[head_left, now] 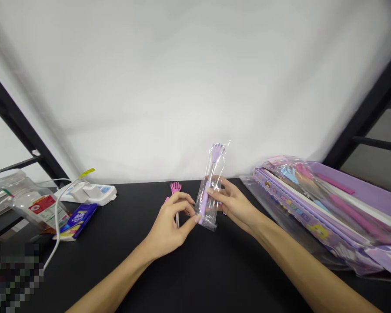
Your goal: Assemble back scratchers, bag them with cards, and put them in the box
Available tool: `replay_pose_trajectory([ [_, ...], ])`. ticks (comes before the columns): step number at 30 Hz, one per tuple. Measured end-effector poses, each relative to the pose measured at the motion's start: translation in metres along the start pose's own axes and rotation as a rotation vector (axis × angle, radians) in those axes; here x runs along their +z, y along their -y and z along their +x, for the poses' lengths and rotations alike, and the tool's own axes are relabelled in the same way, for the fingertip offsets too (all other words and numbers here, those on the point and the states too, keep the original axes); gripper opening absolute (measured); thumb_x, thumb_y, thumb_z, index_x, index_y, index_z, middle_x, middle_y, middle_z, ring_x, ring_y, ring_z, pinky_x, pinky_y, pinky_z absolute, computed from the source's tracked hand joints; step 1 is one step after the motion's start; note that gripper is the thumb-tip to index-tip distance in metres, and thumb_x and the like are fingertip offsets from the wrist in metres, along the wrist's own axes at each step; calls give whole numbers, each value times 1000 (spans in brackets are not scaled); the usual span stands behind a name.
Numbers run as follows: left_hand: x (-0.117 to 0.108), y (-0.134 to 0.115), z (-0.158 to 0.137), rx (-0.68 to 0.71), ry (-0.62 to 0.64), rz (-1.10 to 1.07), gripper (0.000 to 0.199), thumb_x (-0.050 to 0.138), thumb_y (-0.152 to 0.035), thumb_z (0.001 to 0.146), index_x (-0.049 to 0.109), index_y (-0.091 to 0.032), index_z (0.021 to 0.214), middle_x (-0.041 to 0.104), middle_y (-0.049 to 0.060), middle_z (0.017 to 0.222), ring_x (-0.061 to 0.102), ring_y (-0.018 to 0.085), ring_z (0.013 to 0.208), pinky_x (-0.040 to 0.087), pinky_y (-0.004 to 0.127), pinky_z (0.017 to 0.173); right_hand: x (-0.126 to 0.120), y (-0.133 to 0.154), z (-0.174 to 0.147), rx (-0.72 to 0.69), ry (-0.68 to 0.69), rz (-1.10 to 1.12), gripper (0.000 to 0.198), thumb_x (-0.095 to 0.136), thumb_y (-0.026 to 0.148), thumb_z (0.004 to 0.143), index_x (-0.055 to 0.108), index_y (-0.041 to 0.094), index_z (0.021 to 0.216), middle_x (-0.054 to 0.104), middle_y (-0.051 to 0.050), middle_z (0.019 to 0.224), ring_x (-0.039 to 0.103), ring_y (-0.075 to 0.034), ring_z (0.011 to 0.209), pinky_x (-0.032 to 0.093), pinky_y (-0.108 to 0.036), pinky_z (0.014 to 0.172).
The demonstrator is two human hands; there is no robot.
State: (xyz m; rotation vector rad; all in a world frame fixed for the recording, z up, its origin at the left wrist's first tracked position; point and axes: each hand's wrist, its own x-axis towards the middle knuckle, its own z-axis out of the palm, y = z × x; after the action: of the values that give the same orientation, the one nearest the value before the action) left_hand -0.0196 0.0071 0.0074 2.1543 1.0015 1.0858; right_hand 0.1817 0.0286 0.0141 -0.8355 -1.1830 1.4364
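A light purple back scratcher (217, 152) with a hand-shaped head and a metal rod stands tilted in a clear plastic sleeve (211, 225) above the table. My right hand (232, 202) holds it around the handle, thumb in front and fingers behind. At the lower end of the handle, my left hand (172, 219) pinches the sleeve and handle between thumb and fingers. Behind my left hand lies a pink back scratcher (175, 187), its lower part mostly hidden. Something purple shows just under my right hand, too covered to make out.
To the right, a purple box (289, 204) in clear plastic holds several wrapped back scratchers, blue and pink among them. On the left are a white power strip (100, 194), a blue packet (79, 219), a clear jar (38, 202) and a white cable (56, 226). A white wall stands behind the black table (126, 269).
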Motion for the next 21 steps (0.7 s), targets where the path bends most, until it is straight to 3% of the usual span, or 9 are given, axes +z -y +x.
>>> replay_pose_trajectory([
  [4, 5, -5, 2, -255, 59, -290, 20, 66, -32, 85, 54, -18, 77, 67, 2, 82, 68, 17, 76, 55, 31, 73, 0, 3, -2, -57, 56, -30, 35, 74, 36, 82, 59, 25, 112, 70, -2, 89, 69, -20, 88, 60, -36, 73],
  [8, 5, -4, 4, -344, 24, -472, 33, 75, -33, 78, 44, -21, 80, 69, -1, 77, 70, 16, 71, 56, 29, 72, -2, 2, -1, -55, 37, -56, 35, 74, 37, 81, 59, 26, 111, 72, -3, 96, 69, -21, 93, 60, -35, 74],
  [12, 5, -1, 3, -360, 61, -450, 31, 74, -32, 79, 50, -21, 95, 68, -2, 77, 71, 16, 71, 56, 29, 70, -2, -1, -1, -34, 33, -102, 40, 75, 39, 80, 58, 26, 114, 72, -2, 93, 70, -21, 90, 60, -35, 73],
  [16, 7, 3, 0, -282, 88, -335, 40, 70, -28, 82, 50, -24, 116, 68, -2, 82, 71, 16, 77, 57, 32, 78, 1, -1, 0, -66, 43, -170, 41, 75, 44, 79, 60, 23, 111, 74, -5, 92, 71, -22, 90, 59, -36, 75],
  [18, 8, 6, -1, -218, 110, -262, 42, 68, -26, 84, 50, -25, 121, 68, -2, 85, 70, 16, 80, 56, 32, 82, 1, 5, 1, -130, -14, -163, 39, 72, 50, 81, 63, 23, 109, 75, -6, 95, 72, -23, 92, 59, -38, 78],
  [21, 12, 10, -2, -128, 174, -108, 29, 63, -24, 87, 58, -25, 116, 70, -1, 86, 68, 15, 82, 55, 31, 81, -4, 19, 3, -284, -185, -127, 38, 69, 54, 83, 65, 24, 106, 76, -5, 94, 72, -23, 90, 59, -38, 78],
])
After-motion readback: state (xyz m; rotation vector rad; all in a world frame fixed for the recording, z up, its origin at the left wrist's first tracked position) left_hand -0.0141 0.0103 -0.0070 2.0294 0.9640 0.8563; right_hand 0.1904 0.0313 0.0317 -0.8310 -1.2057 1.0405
